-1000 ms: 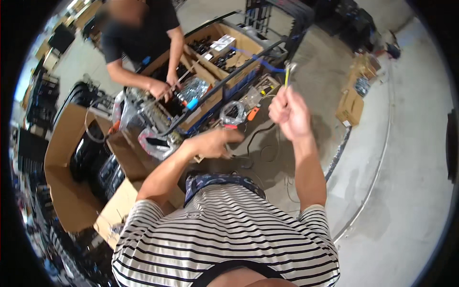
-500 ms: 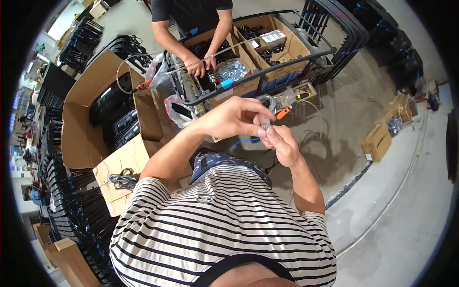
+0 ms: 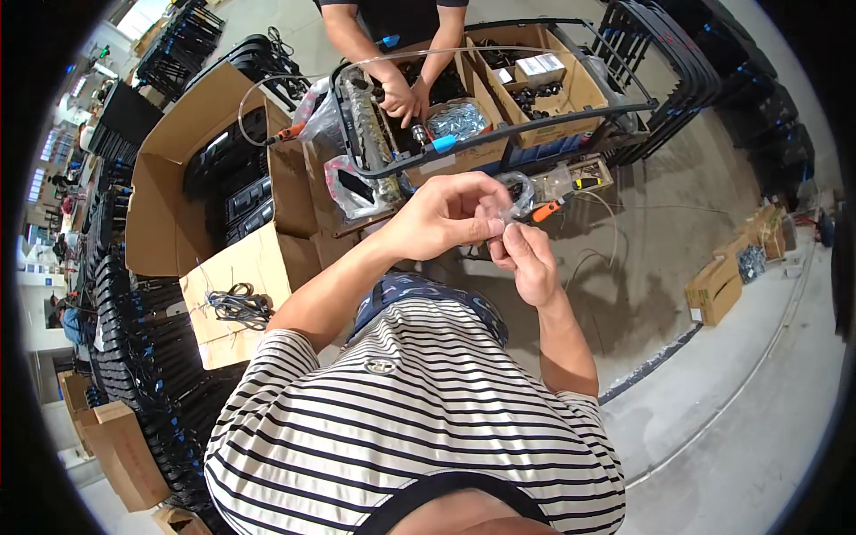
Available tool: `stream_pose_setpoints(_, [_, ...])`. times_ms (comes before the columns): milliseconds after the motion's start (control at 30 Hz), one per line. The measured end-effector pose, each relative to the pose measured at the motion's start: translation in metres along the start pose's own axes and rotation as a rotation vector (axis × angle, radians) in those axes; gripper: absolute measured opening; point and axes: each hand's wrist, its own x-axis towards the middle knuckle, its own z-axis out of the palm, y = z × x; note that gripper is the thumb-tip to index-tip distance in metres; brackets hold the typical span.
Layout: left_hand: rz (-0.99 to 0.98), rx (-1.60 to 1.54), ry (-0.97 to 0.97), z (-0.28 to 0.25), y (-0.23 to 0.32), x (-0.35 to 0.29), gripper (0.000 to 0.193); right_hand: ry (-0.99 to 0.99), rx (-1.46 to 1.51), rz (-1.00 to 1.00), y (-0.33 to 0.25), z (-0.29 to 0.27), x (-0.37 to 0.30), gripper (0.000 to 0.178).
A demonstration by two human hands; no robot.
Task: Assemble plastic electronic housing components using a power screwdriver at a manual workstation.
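Observation:
In front of my chest my left hand (image 3: 446, 218) and my right hand (image 3: 532, 267) meet at the fingertips. Both are pinched closed on a small, see-through piece (image 3: 508, 215), perhaps clear plastic; the fingers cover most of it. Just beyond them lies an orange-handled tool (image 3: 547, 211) with a clear hose. Across the work stand, another person's hands (image 3: 406, 100) work at a power driver (image 3: 419, 134) by the black frame (image 3: 499, 134) lying over the boxes. A cardboard box of silvery screws (image 3: 456, 120) sits beside that driver.
To my left stands a large open carton (image 3: 147, 201) of black parts; a coil of black cable (image 3: 239, 306) rests on its flap. A second orange-handled tool (image 3: 290, 133) hangs near it. Stacked black frames (image 3: 664, 62) stand far right, and a small carton (image 3: 713, 290) sits on the floor.
The whole scene has shifted slightly down and to the right as the view tilted. My hands stay together, with the fingers slightly rearranged over the small piece.

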Motion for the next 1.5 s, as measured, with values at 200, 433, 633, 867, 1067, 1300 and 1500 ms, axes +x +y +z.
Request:
stream_pose_setpoints(200, [-0.052,-0.026,0.074,-0.006,-0.009,-0.006,0.019,0.032,-0.061,-0.055,0.007,0.007,0.005,0.039])
stream_pose_setpoints(433, [-0.051,0.016,0.074,-0.012,-0.008,-0.009,0.016,-0.063,-0.071,-0.001,0.009,0.003,0.009,0.038])
stream_pose_setpoints(633, [0.182,0.383,0.025,-0.019,-0.010,-0.007,0.014,-0.175,0.120,0.196,0.013,-0.007,0.007,0.029])
stream_pose_setpoints(867, [0.391,0.796,0.223,-0.034,-0.059,-0.012,0.017,0.138,0.125,0.217,0.051,0.010,0.014,0.015])
stream_pose_setpoints(1067, [0.240,0.907,0.162,-0.095,-0.124,-0.032,0.019,0.168,0.175,0.383,0.147,0.023,0.025,0.013])
stream_pose_setpoints(1300, [-0.427,0.257,0.063,-0.191,-0.173,-0.047,0.017,0.250,-0.162,0.394,0.204,0.066,0.074,0.018])
stream_pose_setpoints(1500, [-0.440,0.306,0.078,-0.278,-0.203,-0.018,0.021,0.461,0.119,0.527,0.273,0.088,0.144,0.015])
